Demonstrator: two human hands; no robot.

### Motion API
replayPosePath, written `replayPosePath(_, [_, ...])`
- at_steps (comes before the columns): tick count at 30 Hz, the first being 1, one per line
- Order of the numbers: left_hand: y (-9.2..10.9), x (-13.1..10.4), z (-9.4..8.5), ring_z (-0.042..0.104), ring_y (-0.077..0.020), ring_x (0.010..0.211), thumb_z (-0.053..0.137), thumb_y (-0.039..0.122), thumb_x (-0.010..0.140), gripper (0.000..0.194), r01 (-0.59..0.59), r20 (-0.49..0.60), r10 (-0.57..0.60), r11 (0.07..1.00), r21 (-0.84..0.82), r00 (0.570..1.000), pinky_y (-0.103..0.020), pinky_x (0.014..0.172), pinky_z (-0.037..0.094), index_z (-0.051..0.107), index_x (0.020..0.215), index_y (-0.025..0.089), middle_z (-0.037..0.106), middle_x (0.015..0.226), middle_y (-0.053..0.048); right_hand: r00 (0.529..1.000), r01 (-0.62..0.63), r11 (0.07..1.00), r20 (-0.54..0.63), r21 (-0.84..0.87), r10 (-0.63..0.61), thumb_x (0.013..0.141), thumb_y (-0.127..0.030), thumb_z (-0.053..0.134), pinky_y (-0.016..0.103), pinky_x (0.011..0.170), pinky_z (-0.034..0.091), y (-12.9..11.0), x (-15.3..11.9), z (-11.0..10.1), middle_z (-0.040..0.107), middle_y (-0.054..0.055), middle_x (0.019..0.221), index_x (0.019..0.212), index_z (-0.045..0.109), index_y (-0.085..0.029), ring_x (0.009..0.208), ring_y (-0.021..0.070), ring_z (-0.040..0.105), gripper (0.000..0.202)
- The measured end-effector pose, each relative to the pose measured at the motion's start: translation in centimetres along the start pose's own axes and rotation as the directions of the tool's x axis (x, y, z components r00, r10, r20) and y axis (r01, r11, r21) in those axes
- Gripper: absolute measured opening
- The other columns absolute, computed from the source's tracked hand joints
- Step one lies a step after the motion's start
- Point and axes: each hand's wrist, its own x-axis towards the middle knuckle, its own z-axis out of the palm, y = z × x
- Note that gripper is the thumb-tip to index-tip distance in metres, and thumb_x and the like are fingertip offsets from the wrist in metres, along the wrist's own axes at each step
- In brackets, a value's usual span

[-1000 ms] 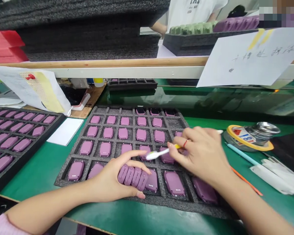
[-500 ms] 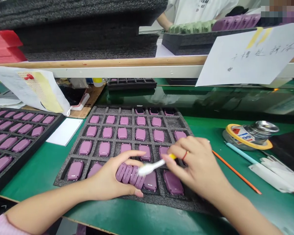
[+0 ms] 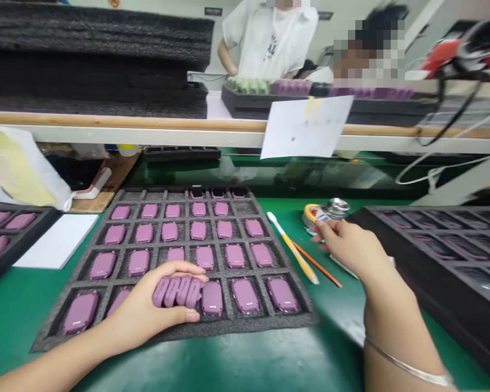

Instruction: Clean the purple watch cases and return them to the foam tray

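Note:
My left hand [image 3: 159, 296] is closed around a short row of several purple watch cases [image 3: 177, 291], held over the front of a black foam tray [image 3: 269, 325]. More purple watch cases [image 3: 245, 294] lie in the tray's compartments. To the right, my right hand [image 3: 353, 247] has its fingers gathered on a thin light-blue stick [image 3: 309, 231], mostly hidden beneath them. A toothbrush [image 3: 294, 247] with a yellow-and-white handle lies along the tray's right edge, apart from both hands. Beside it is an orange stick [image 3: 318, 265].
A dispenser can with a metal top [image 3: 338, 206] and yellow tape stands behind my right hand. Foam trays flank the work area at left [image 3: 8, 256] and right [image 3: 420, 272]. A shelf [image 3: 237, 133] with a hanging paper [image 3: 306, 128] crosses above. People are beyond it.
My right hand has put the toothbrush down beside the tray and moved right to the light-blue stick. My left hand still holds the watch cases. The view has turned right.

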Motion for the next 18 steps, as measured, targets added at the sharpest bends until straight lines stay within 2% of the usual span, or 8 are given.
replayPosePath(3, [-0.3,0.1,-0.1,0.064,-0.0318,0.121,0.083,0.031,0.071,0.041,-0.010,-0.060,0.009,1.000,-0.015,0.998,-0.051,0.114,0.042,0.069,0.109,0.025,0.071,0.125,-0.009,0.986,-0.167,0.986,0.029,0.015,0.167,0.100,-0.040,0.055,0.034,0.079,0.058,1.6,-0.1,-2.2,0.070,0.005,0.103,0.110,0.065,-0.016,0.086,0.0148,0.068,0.028])
replayPosePath(5, [-0.4,0.1,0.0,0.066,-0.0325,0.118,0.084,0.034,0.071,0.041,-0.012,-0.094,0.005,0.997,-0.072,0.996,-0.051,0.111,0.046,0.070,0.109,0.025,0.072,0.125,-0.009,0.972,-0.232,0.973,0.033,0.003,0.232,0.101,-0.040,0.054,0.036,0.083,0.058,2.6,-0.6,-3.3,0.070,0.005,0.107,0.113,0.065,-0.017,0.091,0.0164,0.068,0.028])
replayPosePath(7, [-0.3,0.1,0.2,0.066,-0.0331,0.118,0.085,0.035,0.070,0.042,-0.007,-0.115,-0.012,0.987,-0.163,0.993,-0.050,0.107,0.052,0.071,0.108,0.025,0.072,0.124,-0.008,0.963,-0.261,0.965,0.054,-0.032,0.262,0.100,-0.041,0.057,0.037,0.083,0.058,3.5,-1.2,-3.3,0.070,0.005,0.104,0.111,0.066,-0.017,0.090,0.0168,0.068,0.028])
replayPosePath(10, [-0.1,0.0,0.5,0.066,-0.0336,0.119,0.088,0.033,0.068,0.043,0.047,-0.107,-0.090,0.934,-0.354,0.990,-0.047,0.099,0.059,0.072,0.107,0.025,0.072,0.124,-0.007,0.966,-0.226,0.970,0.106,-0.091,0.235,0.095,-0.041,0.064,0.038,0.082,0.057,4.4,-2.2,-2.0,0.070,0.004,0.099,0.105,0.067,-0.016,0.088,0.0169,0.068,0.028])
replayPosePath(13, [0.1,-0.2,0.5,0.067,-0.0319,0.118,0.091,0.029,0.065,0.048,0.129,-0.047,-0.179,0.843,-0.522,0.983,-0.045,0.098,0.060,0.072,0.109,0.025,0.071,0.126,-0.006,0.982,-0.142,0.984,0.108,-0.109,0.154,0.093,-0.036,0.067,0.040,0.086,0.057,4.8,-2.7,-0.6,0.070,0.004,0.100,0.100,0.068,-0.015,0.093,0.0181,0.068,0.022])
replayPosePath(16, [0.0,-0.2,0.3,0.067,-0.0331,0.120,0.093,0.030,0.064,0.050,0.188,0.035,-0.213,0.760,-0.623,0.976,-0.042,0.097,0.061,0.073,0.110,0.025,0.072,0.126,-0.007,0.996,-0.081,0.993,0.038,-0.086,0.085,0.096,-0.035,0.064,0.040,0.087,0.057,4.5,-2.2,-0.5,0.070,0.005,0.104,0.104,0.067,-0.015,0.096,0.0179,0.068,0.022])
replayPosePath(18, [-0.2,-0.2,0.1,0.067,-0.0347,0.121,0.092,0.035,0.065,0.048,0.195,0.059,-0.207,0.740,-0.643,0.977,-0.043,0.095,0.062,0.073,0.108,0.025,0.073,0.125,-0.008,0.997,-0.074,0.995,-0.039,-0.073,0.071,0.097,-0.036,0.061,0.039,0.086,0.057,4.2,-1.0,-1.2,0.069,0.005,0.107,0.110,0.065,-0.015,0.095,0.0179,0.068,0.025])
